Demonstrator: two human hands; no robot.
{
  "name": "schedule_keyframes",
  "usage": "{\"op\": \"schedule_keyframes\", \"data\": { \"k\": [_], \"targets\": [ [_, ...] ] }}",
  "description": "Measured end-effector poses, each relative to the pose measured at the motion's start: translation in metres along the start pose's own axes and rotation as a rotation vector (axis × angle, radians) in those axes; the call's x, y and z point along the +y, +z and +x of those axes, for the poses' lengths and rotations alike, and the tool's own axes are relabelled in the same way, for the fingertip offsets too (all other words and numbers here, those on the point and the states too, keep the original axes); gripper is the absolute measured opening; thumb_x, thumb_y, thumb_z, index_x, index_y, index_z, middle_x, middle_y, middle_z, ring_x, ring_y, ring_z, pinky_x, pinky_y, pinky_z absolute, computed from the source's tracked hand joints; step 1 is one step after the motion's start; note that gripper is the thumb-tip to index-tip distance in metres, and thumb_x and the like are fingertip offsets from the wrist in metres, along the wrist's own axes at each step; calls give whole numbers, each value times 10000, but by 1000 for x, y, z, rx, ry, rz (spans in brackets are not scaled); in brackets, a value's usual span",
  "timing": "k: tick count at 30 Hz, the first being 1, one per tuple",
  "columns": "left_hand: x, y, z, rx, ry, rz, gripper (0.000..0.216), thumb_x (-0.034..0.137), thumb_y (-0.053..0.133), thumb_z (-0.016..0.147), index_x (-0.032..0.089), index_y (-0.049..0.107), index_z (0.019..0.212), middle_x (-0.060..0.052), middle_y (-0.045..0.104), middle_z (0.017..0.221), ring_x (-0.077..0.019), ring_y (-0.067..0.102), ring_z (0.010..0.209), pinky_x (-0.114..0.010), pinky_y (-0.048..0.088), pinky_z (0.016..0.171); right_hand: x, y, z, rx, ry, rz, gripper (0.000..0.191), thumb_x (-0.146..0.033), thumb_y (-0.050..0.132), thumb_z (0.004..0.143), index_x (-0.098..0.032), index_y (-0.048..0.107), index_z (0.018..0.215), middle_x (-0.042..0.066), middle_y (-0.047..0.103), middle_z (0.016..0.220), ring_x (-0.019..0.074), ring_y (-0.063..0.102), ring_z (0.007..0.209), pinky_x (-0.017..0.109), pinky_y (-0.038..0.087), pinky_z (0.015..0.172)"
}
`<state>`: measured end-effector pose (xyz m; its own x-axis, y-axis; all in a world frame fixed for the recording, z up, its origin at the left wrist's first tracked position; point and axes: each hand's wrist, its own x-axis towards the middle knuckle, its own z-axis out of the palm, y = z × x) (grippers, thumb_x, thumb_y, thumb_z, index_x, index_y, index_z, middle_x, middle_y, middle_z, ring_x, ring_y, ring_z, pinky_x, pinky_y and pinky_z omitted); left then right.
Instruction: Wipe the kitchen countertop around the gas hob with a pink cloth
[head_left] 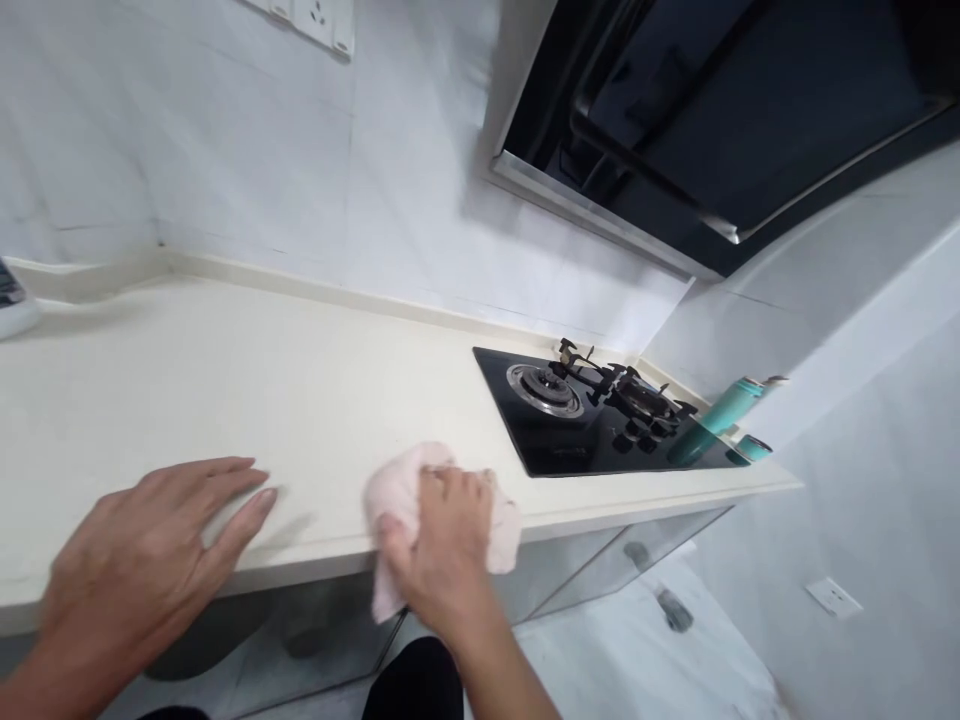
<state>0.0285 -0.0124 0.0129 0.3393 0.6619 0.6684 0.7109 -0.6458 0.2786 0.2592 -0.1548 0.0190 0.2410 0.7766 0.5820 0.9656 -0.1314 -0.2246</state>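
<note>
A pale pink cloth (397,487) lies bunched at the front edge of the cream countertop (300,370), part of it hanging over the edge. My right hand (448,545) presses down on it with the fingers curled into the fabric, slightly blurred. To the left, my left hand (142,550) is held over the counter's front edge, holding nothing. Its thumb is spread away from the fingers, which stretch toward the right. Whether it touches the surface I cannot tell.
Right of the cloth, a black gas hob (555,445) is set into the counter, its pan supports (600,375) bunched on the far burner. Teal cylinders (724,410) stand beyond it. A dark range hood (675,130) overhangs. A white object (16,315) sits at the left edge.
</note>
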Motion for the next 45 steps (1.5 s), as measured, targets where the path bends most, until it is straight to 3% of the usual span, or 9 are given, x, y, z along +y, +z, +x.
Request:
{"op": "schedule_keyframes", "data": {
  "k": [3,6,13,19,26,32,35,40,45],
  "targets": [
    [-2,-6,0,-11,-1,-17,543,566,339,1015,233,759,1099,-87,794,1222,-320,690,1199,-469,486,1001,-45,12,8,-67,-208,111,526,-540,627,952,-206,593,1356,122,615,1332,329,539,1169,617,356,1156],
    [-5,-13,0,-55,-53,-82,521,528,343,1033,219,749,1135,-85,784,1238,-310,681,1206,-465,462,1021,-45,12,14,-139,-313,189,503,-537,670,926,-207,610,1301,98,645,1294,298,557,1171,517,434,1105],
    [9,-21,-3,-116,-53,-106,468,539,395,1037,263,771,1080,-60,783,1236,-315,664,1226,-478,429,1013,81,-17,1,-44,14,31,311,-403,512,957,-200,686,1117,133,700,1165,307,599,1082,482,473,975],
    [17,-21,-2,-109,50,-109,414,508,423,1055,266,757,1084,-59,788,1182,-286,692,1138,-482,441,982,158,-33,1,63,145,-128,473,-536,454,973,-177,689,1171,201,674,1235,351,595,1162,494,472,1037],
    [17,-22,-6,-66,13,-135,428,487,392,1082,270,692,1297,-91,738,1302,-298,654,1223,-500,461,1023,74,28,74,-202,260,-236,615,-434,423,999,-54,538,1469,327,496,1544,456,486,1417,705,362,1119],
    [9,-18,-8,-33,-70,-144,516,525,389,1068,252,593,1455,-137,587,1554,-318,533,1437,-532,431,1141,-67,54,81,-478,-163,155,704,-440,425,1050,-107,289,1655,258,247,1736,430,201,1615,751,169,1236],
    [0,-20,-6,-75,-93,-194,513,496,346,1073,283,574,1480,-106,551,1601,-297,487,1493,-536,435,1159,-106,50,58,-445,-383,275,631,-352,407,1056,-140,331,1646,215,329,1716,362,266,1606,675,201,1273],
    [-4,-29,-7,-134,-2,-154,465,519,428,1050,316,649,1405,-97,552,1601,-319,476,1504,-570,428,1169,-104,36,40,-351,-419,465,643,-354,621,956,-171,474,1555,161,562,1559,307,452,1499,570,314,1265],
    [0,-38,-7,-231,263,9,676,691,704,875,281,649,1409,-137,377,1728,-394,272,1620,-628,299,1254,-26,3,39,-315,-366,682,524,-428,623,965,-263,598,1461,109,475,1647,252,451,1515,485,384,1238]
  ]
}}
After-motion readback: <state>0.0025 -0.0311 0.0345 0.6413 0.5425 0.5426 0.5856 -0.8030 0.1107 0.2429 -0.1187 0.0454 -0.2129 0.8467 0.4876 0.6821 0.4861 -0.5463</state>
